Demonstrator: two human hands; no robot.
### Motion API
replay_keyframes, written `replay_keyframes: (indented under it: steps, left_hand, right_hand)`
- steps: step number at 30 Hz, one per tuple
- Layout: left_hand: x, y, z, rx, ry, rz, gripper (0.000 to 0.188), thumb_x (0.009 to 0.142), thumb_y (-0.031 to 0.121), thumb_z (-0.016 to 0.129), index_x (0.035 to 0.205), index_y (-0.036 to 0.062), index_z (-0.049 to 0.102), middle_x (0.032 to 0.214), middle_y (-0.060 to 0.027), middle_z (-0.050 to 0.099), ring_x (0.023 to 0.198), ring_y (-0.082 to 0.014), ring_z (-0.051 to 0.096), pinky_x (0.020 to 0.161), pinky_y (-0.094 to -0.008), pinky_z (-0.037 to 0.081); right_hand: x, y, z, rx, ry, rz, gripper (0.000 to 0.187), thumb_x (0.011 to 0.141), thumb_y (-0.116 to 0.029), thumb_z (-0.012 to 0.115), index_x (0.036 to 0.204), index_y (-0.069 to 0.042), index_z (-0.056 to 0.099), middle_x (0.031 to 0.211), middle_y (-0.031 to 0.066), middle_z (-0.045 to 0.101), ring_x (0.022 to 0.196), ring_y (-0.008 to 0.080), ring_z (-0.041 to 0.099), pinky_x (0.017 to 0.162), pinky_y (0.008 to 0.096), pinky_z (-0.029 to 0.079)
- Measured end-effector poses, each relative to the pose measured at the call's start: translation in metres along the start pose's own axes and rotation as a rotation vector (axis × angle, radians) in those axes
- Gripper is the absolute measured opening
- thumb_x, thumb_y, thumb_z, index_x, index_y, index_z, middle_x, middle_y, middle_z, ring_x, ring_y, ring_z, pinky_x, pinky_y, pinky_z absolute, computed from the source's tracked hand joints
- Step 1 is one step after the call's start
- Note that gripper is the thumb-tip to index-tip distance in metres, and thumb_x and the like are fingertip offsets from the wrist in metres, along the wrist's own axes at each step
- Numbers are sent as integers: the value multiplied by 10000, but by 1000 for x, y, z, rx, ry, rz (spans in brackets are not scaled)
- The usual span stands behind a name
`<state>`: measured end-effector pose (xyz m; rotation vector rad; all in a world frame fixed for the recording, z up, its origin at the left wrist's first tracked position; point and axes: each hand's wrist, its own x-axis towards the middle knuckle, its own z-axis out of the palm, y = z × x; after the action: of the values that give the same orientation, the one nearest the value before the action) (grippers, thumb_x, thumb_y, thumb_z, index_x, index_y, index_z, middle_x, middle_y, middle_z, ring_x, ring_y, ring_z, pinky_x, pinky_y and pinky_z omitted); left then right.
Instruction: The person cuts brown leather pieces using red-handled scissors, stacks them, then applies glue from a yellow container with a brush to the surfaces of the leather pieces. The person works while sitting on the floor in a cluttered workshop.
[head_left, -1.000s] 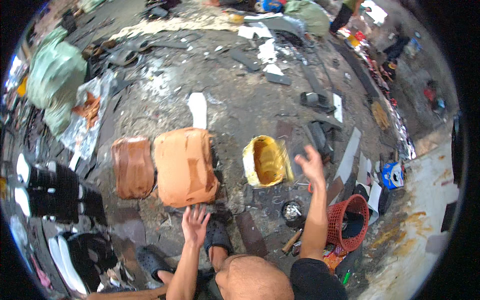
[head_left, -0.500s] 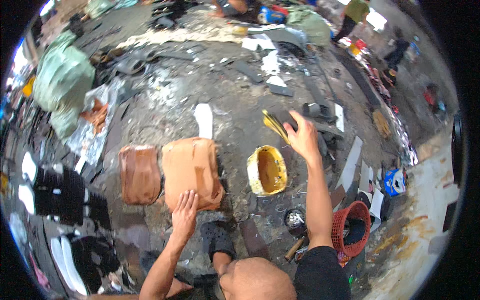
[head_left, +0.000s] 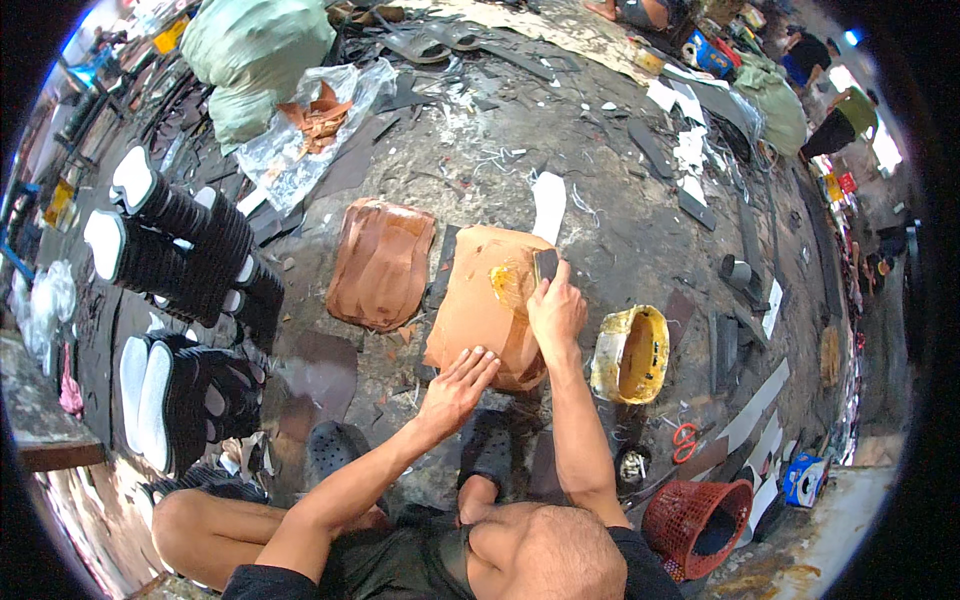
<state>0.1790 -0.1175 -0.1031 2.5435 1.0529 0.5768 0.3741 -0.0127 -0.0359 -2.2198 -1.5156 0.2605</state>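
A stack of tan sheets [head_left: 480, 290] lies on the ground in front of me. My left hand [head_left: 462, 388] rests flat on its near edge, fingers stretched out. In my right hand [head_left: 557, 312] I grip a small dark flat spreader [head_left: 546, 264], held at the stack's far right side. Beside the spreader, a puddle of amber glue [head_left: 505, 285] glistens on the top sheet. A yellow-smeared tub [head_left: 610, 368] with brownish glue inside stands to the right of the stack. To its left lies a stack of reddish-brown sheets [head_left: 380, 262].
White-and-black layered soles [head_left: 165, 240] are piled at left. A clear bag with orange scraps [head_left: 318, 120] and a green sack [head_left: 255, 60] lie at the far left. Red scissors [head_left: 684, 440] and a red basket [head_left: 672, 525] sit at right. A white sole-shaped piece [head_left: 547, 205] lies beyond the stack.
My right hand has moved left with the spreader, from beyond the tub to the tan stack. Amber glue now shows on the top sheet. The whole view has shifted.
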Motion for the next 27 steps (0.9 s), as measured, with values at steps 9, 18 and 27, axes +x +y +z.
replay_keyframes:
  steps: [9, 18, 27]
  left_hand:
    - [6, 11, 9, -68, 12, -53, 644, 821, 20, 563, 1450, -22, 432, 1461, -150, 525, 1404, -300, 456, 1193, -444, 350]
    - [47, 11, -12, -188, 27, -42, 794, 677, -55, 651, 1438, -37, 423, 1471, -178, 492, 1424, -336, 412, 1200, -465, 332]
    - [-9, 65, 31, -264, 76, -43, 561, 757, 88, 651, 1310, 35, 576, 1342, -165, 594, 1269, -348, 552, 1049, -443, 473]
  right_hand:
    - [44, -71, 41, -217, -678, -1003, 370, 761, -215, 663, 1112, -307, 737, 899, 133, 736, 815, 336, 714, 720, 488, 553]
    - [116, -39, -19, -209, -461, -554, 405, 832, -157, 662, 1232, -221, 680, 1121, 106, 731, 1035, 330, 690, 876, 437, 550]
    - [-41, -41, 13, -143, -459, -958, 262, 891, -247, 615, 1138, -240, 699, 933, 94, 735, 842, 301, 724, 665, 442, 568]
